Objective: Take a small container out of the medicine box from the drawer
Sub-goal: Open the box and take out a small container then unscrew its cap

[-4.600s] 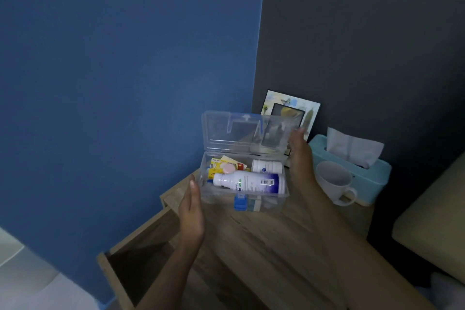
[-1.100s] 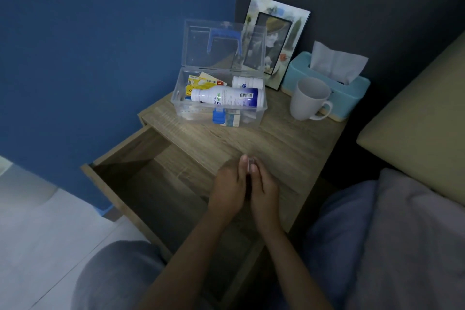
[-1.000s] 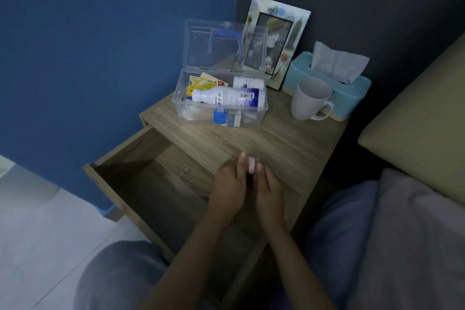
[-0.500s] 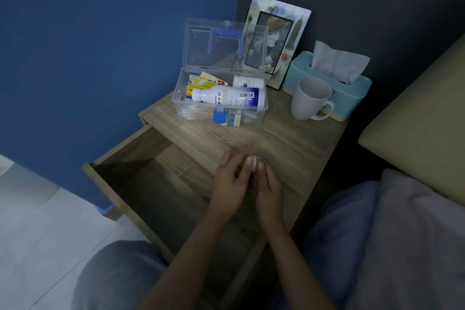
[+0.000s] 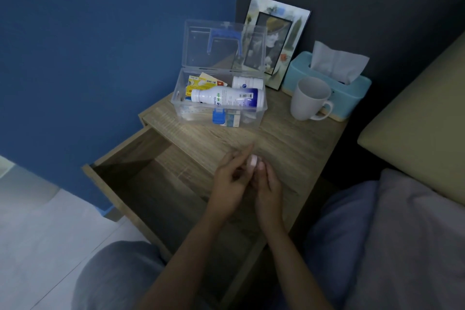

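Note:
The clear plastic medicine box [image 5: 254,118] stands on the wooden nightstand with its lid up, showing a white bottle [image 5: 226,100], a smaller white tub and yellow packets. Over the nightstand's front edge, my left hand [image 5: 230,181] and my right hand [image 5: 266,184] meet. A small pale pink container [image 5: 251,160] is pinched between the fingertips of both. Most of it is hidden by my fingers. The drawer [image 5: 141,173] below is pulled out, its inside dark.
A white mug [image 5: 308,99] and a light blue tissue box [image 5: 352,93] stand at the right rear of the nightstand [image 5: 289,148]. A picture frame [image 5: 276,40] leans on the dark wall. A bed with a grey blanket lies to the right. My knee is below.
The box went from my hands to the nightstand earlier. Within the last second my left fingers spread and shifted around the small container; the hands stayed in place.

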`<state>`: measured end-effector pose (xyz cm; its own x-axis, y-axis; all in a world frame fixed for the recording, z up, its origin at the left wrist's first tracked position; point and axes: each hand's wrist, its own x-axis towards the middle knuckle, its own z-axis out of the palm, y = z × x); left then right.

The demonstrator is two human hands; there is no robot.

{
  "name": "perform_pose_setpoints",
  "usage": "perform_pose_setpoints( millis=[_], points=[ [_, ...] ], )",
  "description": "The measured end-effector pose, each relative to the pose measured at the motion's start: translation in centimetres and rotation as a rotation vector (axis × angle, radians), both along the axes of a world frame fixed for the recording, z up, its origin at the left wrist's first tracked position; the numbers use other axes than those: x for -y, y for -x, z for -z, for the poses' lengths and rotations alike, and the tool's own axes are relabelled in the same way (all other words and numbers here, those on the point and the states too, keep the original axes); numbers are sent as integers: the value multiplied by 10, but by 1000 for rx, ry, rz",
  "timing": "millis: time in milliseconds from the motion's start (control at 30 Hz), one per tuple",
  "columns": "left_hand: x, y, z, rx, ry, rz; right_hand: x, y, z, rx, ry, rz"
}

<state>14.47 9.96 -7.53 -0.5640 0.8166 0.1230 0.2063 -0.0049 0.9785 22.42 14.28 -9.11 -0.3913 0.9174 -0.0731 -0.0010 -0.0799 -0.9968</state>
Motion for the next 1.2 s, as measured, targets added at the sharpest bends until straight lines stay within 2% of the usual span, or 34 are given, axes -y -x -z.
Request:
perform_pose_setpoints(
  millis=[200,467,633,767,900,1033,1200],
  points=[
    [-2,3,4,-57,48,9,-1,0,2,-28,-5,9],
    [-3,7,5,376,9,-38,-5,-5,-2,-127,105,-15],
    [-3,10,8,538,-37,-40,-9,-8,0,-170,174,22],
    [-3,14,10,609,-20,-16,-19,-18,-1,-119,176,40],
    [-3,15,9,743,-45,49,-31,-28,-3,-96,230,-24],
    [-4,15,7,732,-22,11,-37,-35,-3,26,147,-69],
    [-7,18,12,531,93,-14,-42,-35,0,118,-25,-100]
  ],
)
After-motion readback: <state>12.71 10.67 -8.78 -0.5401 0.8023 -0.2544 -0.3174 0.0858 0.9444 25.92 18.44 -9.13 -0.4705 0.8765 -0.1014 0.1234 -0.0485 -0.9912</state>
